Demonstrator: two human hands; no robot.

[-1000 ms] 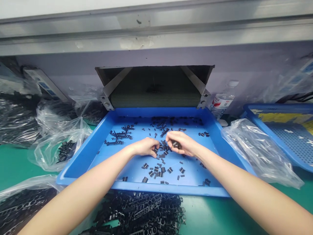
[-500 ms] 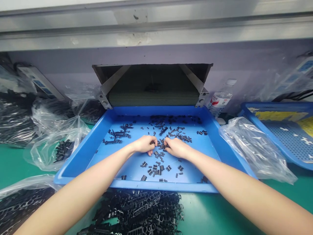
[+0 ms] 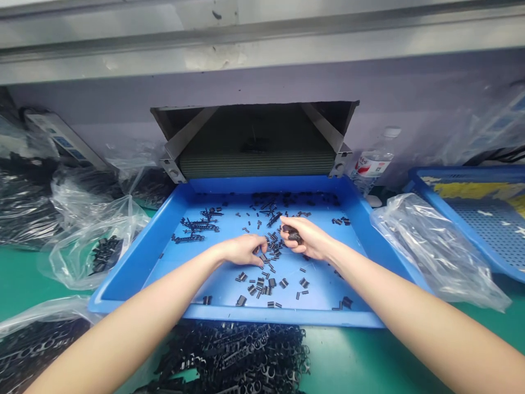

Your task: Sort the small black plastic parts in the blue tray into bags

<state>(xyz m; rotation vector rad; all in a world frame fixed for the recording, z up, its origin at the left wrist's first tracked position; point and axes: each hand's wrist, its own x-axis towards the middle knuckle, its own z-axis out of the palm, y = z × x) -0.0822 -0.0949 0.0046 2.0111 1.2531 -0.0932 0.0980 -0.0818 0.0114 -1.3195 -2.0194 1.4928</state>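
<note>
My right hand (image 3: 305, 236) is closed round a cluster of small black plastic parts (image 3: 292, 234), raised a little over the blue tray (image 3: 283, 313). My left hand (image 3: 246, 250) is just left of it, low over the tray, its fingers curled round dark bits that show between thumb and fingers. Loose small black plastic parts (image 3: 270, 283) lie scattered below and between both hands. Longer black toothed strips (image 3: 200, 225) lie at the tray's left, and more dark parts line its far end.
A ribbed conveyor belt (image 3: 258, 164) ends at the tray's far side. Black frames (image 3: 254, 355) are heaped in front. Bags of black parts (image 3: 104, 254) stand at left. A clear plastic bag (image 3: 438, 251), a bottle (image 3: 373, 164) and a blue perforated basket (image 3: 484, 219) are at right.
My right hand has lifted and turned, with a cluster of black parts now showing in it. Some parts on its side are gone from the pile. My left hand has moved slightly nearer.
</note>
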